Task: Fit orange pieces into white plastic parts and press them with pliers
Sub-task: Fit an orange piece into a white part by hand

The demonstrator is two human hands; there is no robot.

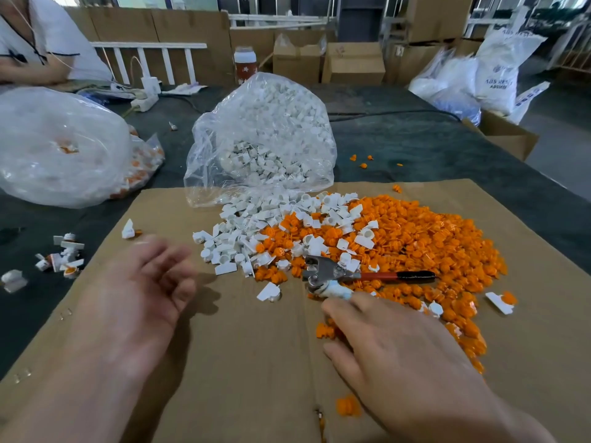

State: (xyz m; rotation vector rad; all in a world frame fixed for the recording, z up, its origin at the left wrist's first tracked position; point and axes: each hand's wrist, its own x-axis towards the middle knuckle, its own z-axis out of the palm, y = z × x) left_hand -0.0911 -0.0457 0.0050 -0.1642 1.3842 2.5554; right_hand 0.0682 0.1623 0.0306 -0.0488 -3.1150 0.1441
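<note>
**Right hand at the pliers, left hand free**

The pliers (339, 273) lie flat on the near edge of the heap of orange pieces (425, 238), metal head pointing left. One handle, red with a black tip, runs out to the right; the other, wrapped in something pale, angles down toward the person.

The right hand (403, 356) stretches forward from the lower right, back of the hand up and fingers extended rather than curled. Its fingertips (329, 310) sit right at the pale handle and seem to touch it, but nothing is grasped.

The left hand (144, 292) hovers over the bare cardboard to the left of the heaps. It is blurred, released, with the fingers loosely bent and spread, and it holds nothing. Its forearm comes in from the lower left.

The white plastic parts (243, 231) form a heap just left of the orange one, and the two mix where they meet. Both rest on a cardboard sheet (243, 362) spread over the dark tabletop (415, 145).

Behind the heaps a clear bag (265, 135) of white parts slumps with its mouth toward the pile. A second clear bag (54, 145) lies at the far left, with some orange showing under it. A few fitted white-and-orange pieces (64, 257) are scattered off the sheet's left edge.

Another person (35, 43) in a white top sits at the far left corner, and cardboard boxes (351, 63) stand behind the tabletop.
</note>
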